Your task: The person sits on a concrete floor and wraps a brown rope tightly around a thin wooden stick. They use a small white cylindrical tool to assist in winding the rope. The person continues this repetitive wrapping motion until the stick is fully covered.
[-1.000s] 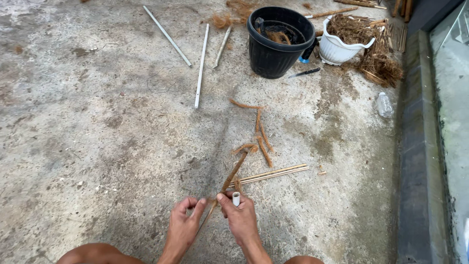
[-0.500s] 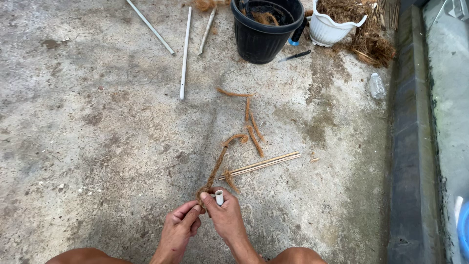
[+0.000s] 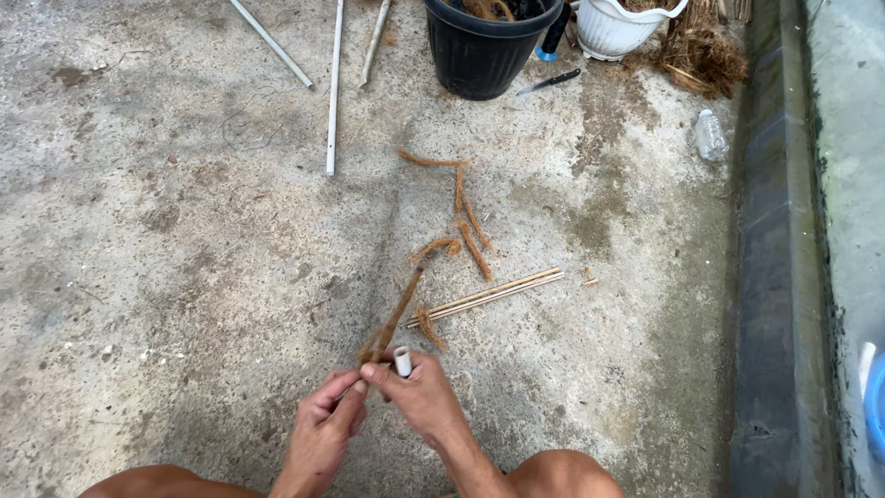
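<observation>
Two hands meet low over the concrete floor (image 3: 184, 277): my left hand (image 3: 323, 433) pinches a brown coir fibre strand (image 3: 392, 323), light and limp; my right hand (image 3: 419, 401) grips it beside a stiff white tube (image 3: 403, 361).

Tilted further down and forward since a second ago, pushing the round black plastic pot (image 3: 492, 46) and white scalloped pot (image 3: 625, 28) up against the top edge. Raised a little off the concrete floor (image 3: 166, 267), left hand (image 3: 324, 433) and right hand (image 3: 419, 397) now pinching the brown coir fibre strand (image 3: 395, 318) closer together. Short white plastic tube (image 3: 403, 361) now standing upright in the right hand.
</observation>
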